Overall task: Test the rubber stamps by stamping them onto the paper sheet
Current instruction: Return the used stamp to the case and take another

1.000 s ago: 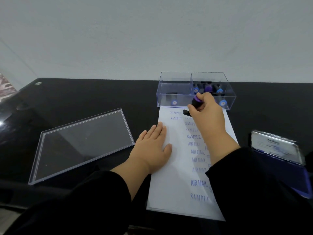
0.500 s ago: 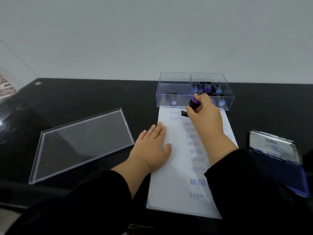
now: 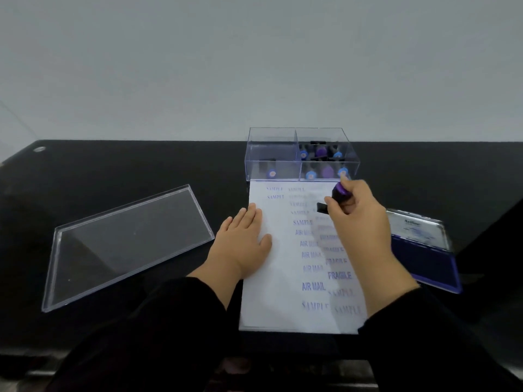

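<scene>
1. A rubber stamp [image 3: 335,198] with a purple knob and a black base sits in the right hand [image 3: 358,215], whose fingers and thumb curl round the handle; the black base pokes out to the left below the thumb, tilted. The hand and stamp are motion-blurred, so I cannot tell whether the base touches the sheet.
2. The stamp is over the upper right part of the paper sheet [image 3: 278,290], which carries blue prints reading SAMPLE, AIR MAIL and FRAGILE in rough columns.
3. The left hand [image 3: 243,239] lies flat on the sheet's left edge, fingers straight and together, thumb spread toward the middle of the page.
4. Touching or just beyond the far edge of the sheet stands a clear plastic box [image 3: 271,154] with dividers; more stamps [image 3: 321,152] with blue and purple tops fill its right compartments, and one stands in the left.
5. Right of the sheet, partly behind the right forearm, lies an open blue ink pad [image 3: 424,261] with its lid tipped back.
6. A clear flat lid [image 3: 127,241] lies well to the left on the black table [image 3: 141,165].
7. Black sleeves cover both forearms; a plain pale wall [image 3: 254,66] rises behind the table.
</scene>
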{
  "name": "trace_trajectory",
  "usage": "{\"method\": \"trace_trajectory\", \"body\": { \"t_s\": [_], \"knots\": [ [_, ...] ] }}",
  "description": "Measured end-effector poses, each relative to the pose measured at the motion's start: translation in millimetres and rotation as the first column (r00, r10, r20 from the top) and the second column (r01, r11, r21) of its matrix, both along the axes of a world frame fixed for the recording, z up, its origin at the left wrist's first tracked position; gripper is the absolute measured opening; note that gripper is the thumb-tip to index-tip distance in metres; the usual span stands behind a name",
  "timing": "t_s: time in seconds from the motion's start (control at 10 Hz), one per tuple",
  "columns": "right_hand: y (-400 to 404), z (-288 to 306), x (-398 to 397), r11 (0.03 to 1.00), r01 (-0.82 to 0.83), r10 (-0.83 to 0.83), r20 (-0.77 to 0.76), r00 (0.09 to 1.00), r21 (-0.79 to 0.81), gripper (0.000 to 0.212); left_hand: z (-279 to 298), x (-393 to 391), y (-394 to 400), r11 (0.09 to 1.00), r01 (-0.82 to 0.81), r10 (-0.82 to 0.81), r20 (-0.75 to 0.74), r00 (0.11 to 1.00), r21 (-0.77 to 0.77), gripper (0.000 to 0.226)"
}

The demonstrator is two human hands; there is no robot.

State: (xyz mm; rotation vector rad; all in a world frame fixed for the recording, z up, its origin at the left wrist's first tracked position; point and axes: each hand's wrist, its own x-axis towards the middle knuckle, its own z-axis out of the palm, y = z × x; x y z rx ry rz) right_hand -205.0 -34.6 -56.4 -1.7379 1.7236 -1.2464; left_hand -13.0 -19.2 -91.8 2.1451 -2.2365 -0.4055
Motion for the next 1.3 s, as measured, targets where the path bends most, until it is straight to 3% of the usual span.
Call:
{"method": "trace_trajectory", "body": {
  "t_s": [0.3,0.6,0.9,1.3],
  "knots": [
    [38.9,7.4,-41.4,0.98,0.198,-0.2,-0.1,0.975,-0.025,0.021,-0.3,1.0,0.1,1.0,0.004,-0.004,0.013,1.0,-0.003,0.059],
    [50.1,9.5,-60.2,0.938,0.344,-0.323,-0.242,0.915,0.047,0.029,-3.1,1.0,-1.6,1.0,0.007,-0.006,0.016,1.0,-0.022,0.059],
    [46.5,-4.5,-62.6,0.911,0.404,-0.363,-0.305,0.88,0.081,0.013,-6.0,0.1,-3.3,1.0,0.012,-0.011,0.029,1.0,-0.025,0.059],
    [43.4,-11.1,-58.5,0.908,0.42,-0.402,-0.325,0.856,-0.019,0.015,-5.3,-0.3,-2.9,1.0,0.015,-0.015,0.028,1.0,-0.019,0.059]
  ]
}}
